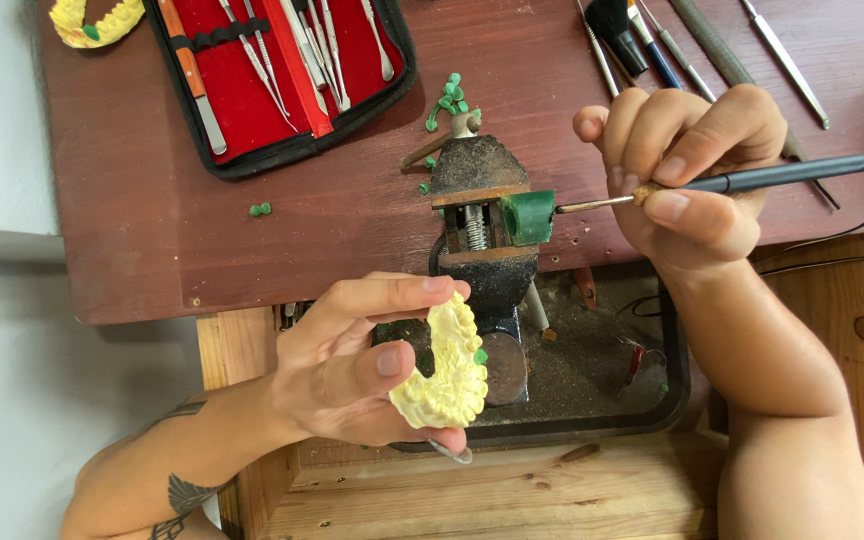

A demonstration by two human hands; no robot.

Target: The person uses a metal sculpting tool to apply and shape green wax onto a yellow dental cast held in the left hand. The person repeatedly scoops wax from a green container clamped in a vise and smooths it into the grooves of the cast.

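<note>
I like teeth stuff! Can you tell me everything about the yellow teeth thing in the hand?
The yellow dental cast is a pale, horseshoe-shaped arch of moulded teeth, looking like plaster or stone. One small green blob sits on its outer edge. The left hand holds it up, fingers above and thumb on its side, in front of the small bench vise.

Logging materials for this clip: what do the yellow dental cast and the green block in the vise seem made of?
Dental cast in the left hand: probably dental stone or plaster, matte pale yellow. Green block, touched by the right hand's heated tool: likely wax, smooth, with shavings nearby.
</note>
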